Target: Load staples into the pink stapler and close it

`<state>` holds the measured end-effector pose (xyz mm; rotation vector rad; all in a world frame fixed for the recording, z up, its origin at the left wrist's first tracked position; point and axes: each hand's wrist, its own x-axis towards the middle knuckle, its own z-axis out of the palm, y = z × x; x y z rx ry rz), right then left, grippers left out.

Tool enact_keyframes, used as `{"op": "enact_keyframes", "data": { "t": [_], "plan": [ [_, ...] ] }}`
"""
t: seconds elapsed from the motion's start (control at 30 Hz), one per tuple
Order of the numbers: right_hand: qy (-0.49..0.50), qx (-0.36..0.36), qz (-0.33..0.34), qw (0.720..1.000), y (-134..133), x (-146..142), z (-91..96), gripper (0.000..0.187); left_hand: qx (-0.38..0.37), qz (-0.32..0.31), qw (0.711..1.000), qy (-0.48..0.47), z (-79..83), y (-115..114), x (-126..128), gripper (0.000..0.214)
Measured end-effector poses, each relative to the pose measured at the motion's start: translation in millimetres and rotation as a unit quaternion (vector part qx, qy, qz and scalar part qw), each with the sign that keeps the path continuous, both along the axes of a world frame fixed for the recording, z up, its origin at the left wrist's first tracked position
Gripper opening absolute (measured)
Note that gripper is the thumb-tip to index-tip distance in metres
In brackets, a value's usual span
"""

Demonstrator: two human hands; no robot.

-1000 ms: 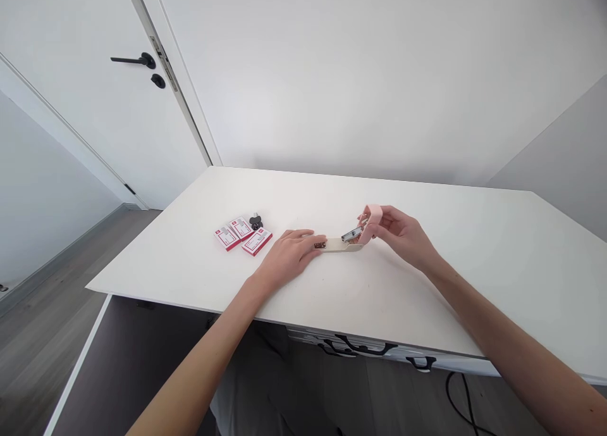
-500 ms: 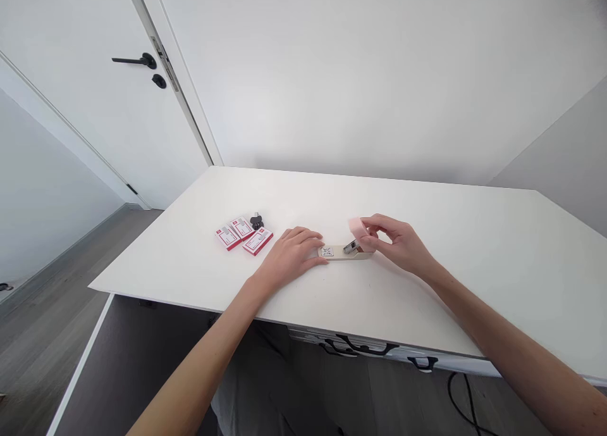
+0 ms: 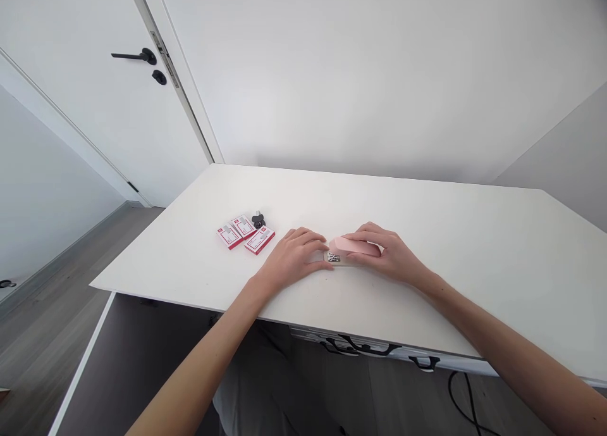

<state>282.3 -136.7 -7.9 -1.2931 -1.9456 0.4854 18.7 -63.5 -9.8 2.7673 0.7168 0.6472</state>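
Observation:
A stapler with a pink upper arm (image 3: 356, 245) and a cream base lies on the white desk. Its upper arm is folded down over the base, and a small patterned plate shows at the front end. My left hand (image 3: 301, 254) grips that front end of the base between thumb and fingers. Over the pink arm, my right hand (image 3: 386, 254) is closed, thumb on the near side and fingers on the far side. The inside of the stapler is hidden.
Left of my hands lie several small red and white boxes (image 3: 260, 240), beside a black staple remover (image 3: 258, 219). Drawers with black handles (image 3: 424, 363) sit under the desk's front edge. A black cable (image 3: 469, 398) hangs at lower right.
My right hand has brought the stapler's raised pink arm down over the base, moving left and lower. The exposed metal is now covered. My left hand keeps its hold on the base.

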Motion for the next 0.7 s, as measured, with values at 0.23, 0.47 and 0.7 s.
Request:
{"op": "enact_keyframes", "data": {
  "t": [0.23,0.47,0.7],
  "plan": [
    [-0.015,-0.031,0.022,0.999,2.1,0.1,-4.3,0.045,0.02,0.039,0.999,-0.002,-2.3,0.4,-0.7,0.033],
    [0.0,-0.026,-0.073,0.997,11.3,11.4,-12.4,0.058,0.082,0.135,0.986,-0.042,-2.2,-3.4,-7.6,0.029],
    [0.054,-0.07,-0.056,0.995,10.2,17.0,-10.1,0.078,0.145,0.285,0.946,-0.051,-3.0,-17.4,-47.2,0.037]
  ]
}}
